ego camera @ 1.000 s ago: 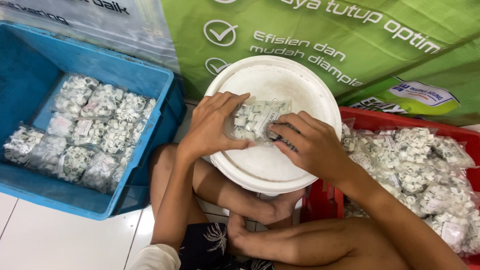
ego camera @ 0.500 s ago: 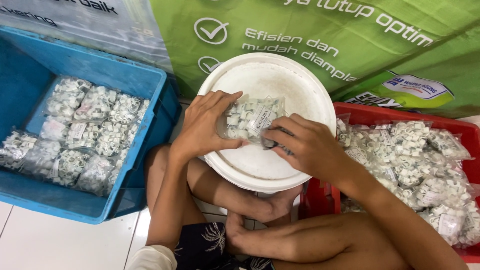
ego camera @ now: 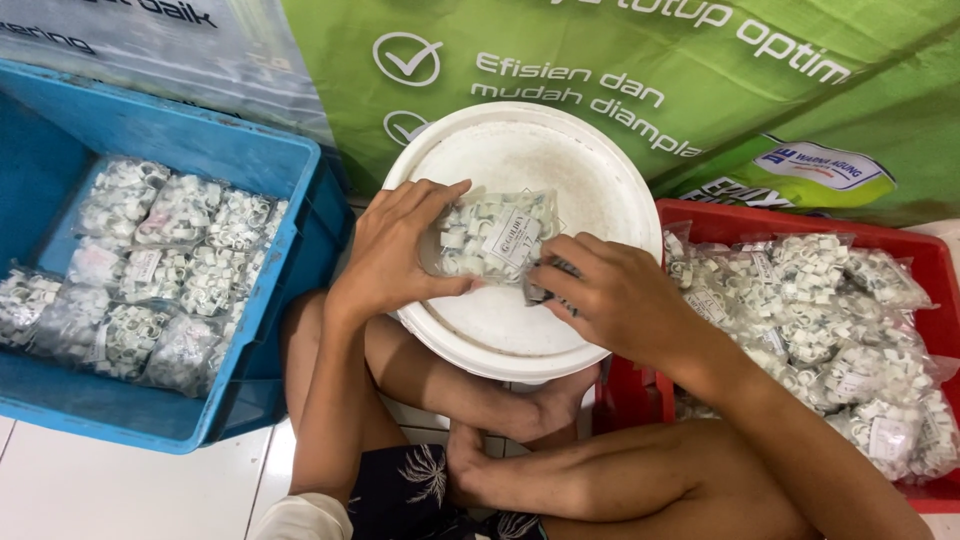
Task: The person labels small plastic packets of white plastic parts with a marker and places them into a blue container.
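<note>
Pinching crinkly clear bag [ego camera: 495,235] of white clips, left hand [ego camera: 395,250] and right hand [ego camera: 610,295] grips closed, over round white lid [ego camera: 520,330]

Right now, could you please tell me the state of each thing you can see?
Left hand: gripping the clear bag of white clips.
Right hand: pinching the bag's edge.
White bucket lid: bag resting on it.
Blue crate: partly filled.
Red crate: heaped.

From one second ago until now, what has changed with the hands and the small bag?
Little changed. The left hand holds the clear bag of white clips on the white bucket lid as before; the right hand stays at the bag's right edge, its fingers slightly shifted. The blue crate and red crate with their bags stayed as they were.
</note>
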